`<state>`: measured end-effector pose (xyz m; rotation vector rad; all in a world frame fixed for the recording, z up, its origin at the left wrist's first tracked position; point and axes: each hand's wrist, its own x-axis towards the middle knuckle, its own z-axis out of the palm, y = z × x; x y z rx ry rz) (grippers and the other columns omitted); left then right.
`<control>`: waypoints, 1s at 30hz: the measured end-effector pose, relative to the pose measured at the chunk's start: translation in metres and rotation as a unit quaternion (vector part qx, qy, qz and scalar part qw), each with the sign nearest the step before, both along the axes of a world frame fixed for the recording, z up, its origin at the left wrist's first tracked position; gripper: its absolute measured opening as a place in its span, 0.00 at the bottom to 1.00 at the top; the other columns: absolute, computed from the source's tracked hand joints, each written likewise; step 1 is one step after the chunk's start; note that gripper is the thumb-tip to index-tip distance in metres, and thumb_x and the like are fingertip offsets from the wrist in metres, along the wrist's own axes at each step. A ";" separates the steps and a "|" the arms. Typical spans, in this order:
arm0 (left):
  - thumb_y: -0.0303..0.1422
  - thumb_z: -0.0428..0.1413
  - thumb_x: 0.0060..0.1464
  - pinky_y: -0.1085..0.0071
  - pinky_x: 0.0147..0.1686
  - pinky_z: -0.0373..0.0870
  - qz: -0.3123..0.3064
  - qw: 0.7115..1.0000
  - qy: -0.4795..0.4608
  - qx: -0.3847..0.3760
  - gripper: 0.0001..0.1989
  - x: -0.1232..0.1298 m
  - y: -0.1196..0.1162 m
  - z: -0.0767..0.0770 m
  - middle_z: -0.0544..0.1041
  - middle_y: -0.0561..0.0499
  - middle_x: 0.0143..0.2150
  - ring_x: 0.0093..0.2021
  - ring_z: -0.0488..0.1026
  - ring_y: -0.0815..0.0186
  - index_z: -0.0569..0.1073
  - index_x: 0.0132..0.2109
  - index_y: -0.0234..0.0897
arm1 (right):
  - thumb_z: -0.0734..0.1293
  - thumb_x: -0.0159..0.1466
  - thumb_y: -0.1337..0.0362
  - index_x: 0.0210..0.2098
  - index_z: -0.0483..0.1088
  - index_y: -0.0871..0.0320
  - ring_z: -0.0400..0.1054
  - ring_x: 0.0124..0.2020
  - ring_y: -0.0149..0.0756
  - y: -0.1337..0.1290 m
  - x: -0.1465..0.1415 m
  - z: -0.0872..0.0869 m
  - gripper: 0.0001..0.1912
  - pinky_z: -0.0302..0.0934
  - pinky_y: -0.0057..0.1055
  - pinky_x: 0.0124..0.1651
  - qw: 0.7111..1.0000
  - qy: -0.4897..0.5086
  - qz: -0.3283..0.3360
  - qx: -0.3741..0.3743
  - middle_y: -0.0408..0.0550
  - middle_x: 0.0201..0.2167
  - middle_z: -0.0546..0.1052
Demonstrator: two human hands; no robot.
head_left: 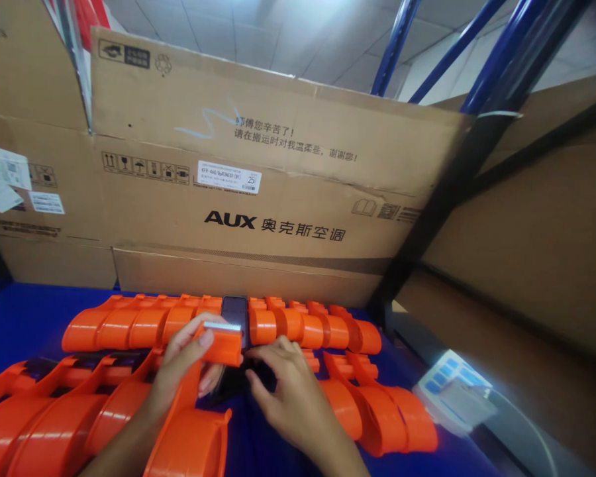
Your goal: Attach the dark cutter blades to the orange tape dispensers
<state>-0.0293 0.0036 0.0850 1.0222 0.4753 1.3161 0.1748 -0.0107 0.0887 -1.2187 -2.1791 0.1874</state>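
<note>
An orange plastic tape dispenser (pixel 186 437) with a pale serrated blade along its top edge is held up in my left hand (pixel 191 354). The thumb presses on its front end while the fingers go behind it, partly hidden. Just to the right hovers my right hand (pixel 291 387), fingers curved, with a gap between thumb and forefinger. A black object (pixel 223 387) lies below and between the two hands; its kind is unclear, and I cannot tell whether my right fingertips touch it. Behind my left hand a dark phone-like slab (pixel 235 308) shows.
More orange dispensers stand in rows: a back row (pixel 144 324), a front left group (pixel 59 424) and a front right group (pixel 387 411). They rest on a blue surface (pixel 24 311). Large cardboard (pixel 278 199) rises behind. A dark rack post (pixel 422 218) and white device (pixel 454 391) are at right.
</note>
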 end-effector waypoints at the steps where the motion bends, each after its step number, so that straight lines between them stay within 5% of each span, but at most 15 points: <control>1: 0.46 0.60 0.60 0.77 0.15 0.55 -0.002 1.000 0.003 -0.001 0.17 0.000 -0.001 0.000 0.68 0.57 0.15 0.12 0.57 0.73 0.74 0.46 0.36 | 0.70 0.66 0.67 0.45 0.77 0.50 0.71 0.46 0.47 0.000 -0.002 0.000 0.09 0.64 0.42 0.49 1.000 -0.004 0.001 -0.005 0.47 0.40 0.81; 7: 0.47 0.64 0.56 0.77 0.16 0.55 -0.036 0.999 0.034 0.001 0.18 0.002 -0.002 -0.004 0.69 0.56 0.16 0.13 0.59 0.73 0.74 0.43 0.37 | 0.71 0.66 0.69 0.46 0.79 0.50 0.72 0.45 0.46 0.003 -0.011 0.001 0.10 0.64 0.39 0.48 0.999 -0.012 0.032 -0.020 0.46 0.41 0.82; 13: 0.45 0.63 0.58 0.79 0.15 0.51 0.018 0.999 0.050 -0.011 0.16 0.010 -0.003 -0.002 0.65 0.61 0.16 0.13 0.56 0.75 0.73 0.45 0.38 | 0.70 0.67 0.66 0.51 0.77 0.50 0.73 0.45 0.45 0.005 -0.005 0.001 0.13 0.65 0.40 0.49 1.000 0.004 0.023 -0.001 0.47 0.44 0.82; 20: 0.46 0.63 0.57 0.80 0.14 0.49 0.070 0.992 0.089 -0.054 0.17 0.019 -0.002 -0.007 0.61 0.63 0.16 0.13 0.53 0.77 0.73 0.43 0.39 | 0.66 0.71 0.63 0.42 0.79 0.52 0.74 0.39 0.45 0.008 0.006 0.004 0.08 0.67 0.41 0.46 0.991 0.115 -0.011 0.069 0.49 0.36 0.82; 30: 0.45 0.63 0.58 0.80 0.14 0.50 0.042 0.994 0.099 -0.026 0.19 0.027 -0.001 -0.025 0.65 0.62 0.20 0.13 0.56 0.76 0.70 0.50 0.42 | 0.68 0.70 0.61 0.45 0.79 0.53 0.73 0.38 0.39 -0.001 0.001 0.007 0.08 0.67 0.33 0.41 0.966 0.259 0.019 -0.011 0.46 0.36 0.79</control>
